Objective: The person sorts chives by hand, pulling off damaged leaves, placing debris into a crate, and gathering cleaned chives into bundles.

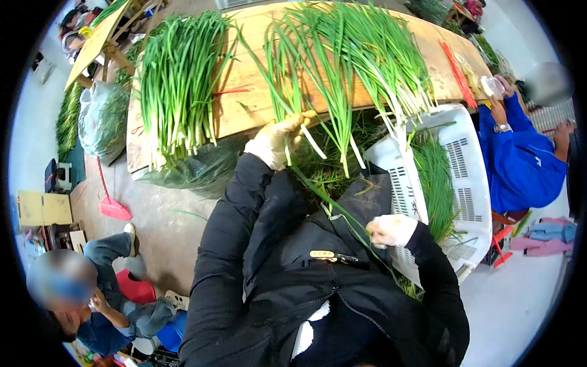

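My left hand (278,139), in a pale glove, is closed around the white ends of a few green stalks (284,85) at the near edge of the wooden table (247,98). My right hand (392,231), also gloved, is closed near my lap beside a long green leaf (342,211) that runs up toward the left hand; what its fingers grip is too small to make out. A thick row of green stalks (177,79) lies on the table's left part, and another pile (382,55) spreads over the right part.
At my right stands a white perforated crate (480,183) with greens inside. Red ties (458,73) lie on the table's right end. A person in blue (526,165) is at the far right; another person (110,312) sits lower left. A filled plastic bag (104,119) stands left.
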Motion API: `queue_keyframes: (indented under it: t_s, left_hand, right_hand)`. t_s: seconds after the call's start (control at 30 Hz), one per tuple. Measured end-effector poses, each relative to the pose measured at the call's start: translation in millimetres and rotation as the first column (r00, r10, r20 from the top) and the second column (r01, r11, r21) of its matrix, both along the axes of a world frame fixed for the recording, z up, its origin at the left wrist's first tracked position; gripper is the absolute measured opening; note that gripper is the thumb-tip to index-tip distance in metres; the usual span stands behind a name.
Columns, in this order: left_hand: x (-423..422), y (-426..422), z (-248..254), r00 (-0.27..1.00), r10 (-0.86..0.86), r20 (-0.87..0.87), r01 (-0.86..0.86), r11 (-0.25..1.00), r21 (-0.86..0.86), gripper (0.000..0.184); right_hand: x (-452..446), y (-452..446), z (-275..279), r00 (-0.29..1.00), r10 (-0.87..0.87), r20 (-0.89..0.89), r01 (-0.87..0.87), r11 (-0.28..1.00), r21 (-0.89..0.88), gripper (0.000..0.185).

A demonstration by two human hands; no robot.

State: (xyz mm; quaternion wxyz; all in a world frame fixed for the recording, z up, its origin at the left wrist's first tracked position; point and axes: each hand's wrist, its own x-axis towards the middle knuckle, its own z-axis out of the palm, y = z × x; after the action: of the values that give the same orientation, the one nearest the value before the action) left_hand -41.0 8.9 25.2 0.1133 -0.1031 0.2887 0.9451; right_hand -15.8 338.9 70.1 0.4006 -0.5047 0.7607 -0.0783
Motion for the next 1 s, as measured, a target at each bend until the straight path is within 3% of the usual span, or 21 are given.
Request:
queue_keyframes:
  t_s: [0.03, 0.07, 0.1, 0.13, 0.2, 0.27, 0.3, 0.33, 0.4, 0.43, 0.47, 0.5, 0.53, 0.6, 0.67, 0.73, 0.8, 0.87, 0.93, 1.0]
  left_hand:
    - [-0.9, -1.2, -2.0, 0.998, -0.044, -0.035, 0.043, 0.999, -0.022, 0.035]
    - [-2.5, -0.6, -3.6, 0.994, -0.088, -0.068, 0.085, 0.995, -0.047, 0.035]
    - [-3.5, 3.1, -2.7, 0.993, -0.102, -0.067, 0.099, 0.994, -0.046, 0.035]
    - [-4.1, 7.3, 0.2, 0.993, -0.105, -0.054, 0.099, 0.990, -0.102, 0.036]
    - [-5.2, 13.4, 4.7, 0.992, -0.120, -0.046, 0.111, 0.981, -0.162, 0.036]
    - [-3.2, 16.2, 7.8, 0.999, -0.050, -0.007, 0.046, 0.962, -0.268, 0.036]
    - [1.0, 21.6, 24.7, 0.994, 0.041, 0.101, -0.016, 0.972, -0.234, 0.034]
    - [4.8, 16.9, 25.9, 0.981, 0.066, 0.180, -0.027, 0.977, -0.211, 0.031]
    - [5.0, 3.1, 1.1, 0.999, -0.021, 0.032, 0.020, 1.000, 0.018, 0.029]
    - [8.9, -2.2, 7.2, 0.997, -0.074, 0.035, 0.077, 0.993, -0.085, 0.030]
    - [8.7, 5.5, 12.0, 0.989, 0.001, 0.147, 0.015, 0.994, -0.112, 0.030]
    - [8.9, 6.9, 13.0, 0.991, -0.054, 0.121, 0.058, 0.998, -0.032, 0.031]
    - [8.4, 8.2, 13.5, 0.990, -0.108, 0.090, 0.104, 0.993, 0.046, 0.031]
    - [10.6, 12.0, 11.8, 0.997, -0.071, 0.006, 0.071, 0.995, 0.070, 0.032]
    - [16.8, 11.2, 11.3, 0.996, -0.042, -0.074, 0.047, 0.997, 0.064, 0.036]
    - [21.5, 18.4, 19.4, 0.996, -0.084, -0.035, 0.080, 0.990, -0.112, 0.038]
    - [20.6, 33.6, 27.6, 0.995, -0.092, -0.029, 0.086, 0.985, -0.152, 0.033]
    - [15.9, 43.1, 13.2, 0.998, -0.063, -0.030, 0.055, 0.974, -0.220, 0.037]
    - [16.2, 47.6, 16.2, 0.994, -0.106, 0.030, 0.109, 0.983, -0.145, 0.025]
    - [14.8, 45.8, 11.5, 0.992, -0.088, 0.092, 0.103, 0.980, -0.173, 0.025]
  right_hand:
    - [2.6, -1.7, 15.8, 0.986, -0.086, -0.142, 0.092, 0.995, 0.040, 0.019]
    - [-8.6, -16.4, 26.6, 0.978, -0.190, -0.084, 0.206, 0.940, 0.273, 0.025]
    - [-11.5, -25.0, 37.4, 0.942, -0.326, -0.075, 0.326, 0.945, -0.005, 0.025]
    - [-14.1, -32.2, 42.8, 0.892, -0.450, -0.032, 0.424, 0.861, -0.281, 0.025]
    - [-22.4, -59.0, 37.6, 0.828, -0.557, -0.066, 0.380, 0.643, -0.665, 0.026]
    - [-39.3, -74.3, 37.0, 0.786, -0.610, -0.099, 0.466, 0.690, -0.553, 0.028]
    - [-44.5, -78.3, 44.6, 0.712, -0.640, -0.287, 0.503, 0.751, -0.428, 0.031]
    - [-48.2, -76.3, 41.4, 0.659, -0.634, -0.405, 0.466, 0.766, -0.442, 0.033]
    - [-46.6, -74.9, 42.7, 0.695, -0.619, -0.366, 0.483, 0.779, -0.400, 0.043]
    - [-43.6, -76.4, 32.1, 0.695, -0.588, -0.414, 0.410, 0.797, -0.444, 0.043]
    - [-41.1, -80.7, 15.1, 0.690, -0.557, -0.462, 0.332, 0.811, -0.481, 0.043]
    - [-39.3, -89.3, 0.7, 0.649, -0.601, -0.466, 0.372, 0.785, -0.495, 0.042]
    - [-42.9, -96.5, -3.8, 0.659, -0.552, -0.511, 0.424, 0.834, -0.354, 0.036]
    - [-56.5, -96.2, -19.7, 0.621, -0.604, -0.500, 0.479, 0.797, -0.368, 0.031]
    - [-62.6, -81.9, -6.1, 0.694, -0.662, -0.283, 0.493, 0.724, -0.483, 0.022]
    - [-49.3, -84.5, 24.7, 0.639, -0.763, 0.098, 0.691, 0.513, -0.509, 0.022]
    - [-42.6, -92.2, 19.5, 0.696, -0.715, 0.067, 0.608, 0.537, -0.584, 0.023]
    - [-34.0, -105.6, 17.0, 0.684, -0.726, 0.066, 0.651, 0.567, -0.504, 0.023]
    - [-32.5, -110.0, 9.8, 0.689, -0.720, 0.083, 0.645, 0.557, -0.522, 0.024]
    - [-34.7, -112.3, 10.4, 0.664, -0.719, 0.204, 0.706, 0.514, -0.487, 0.024]
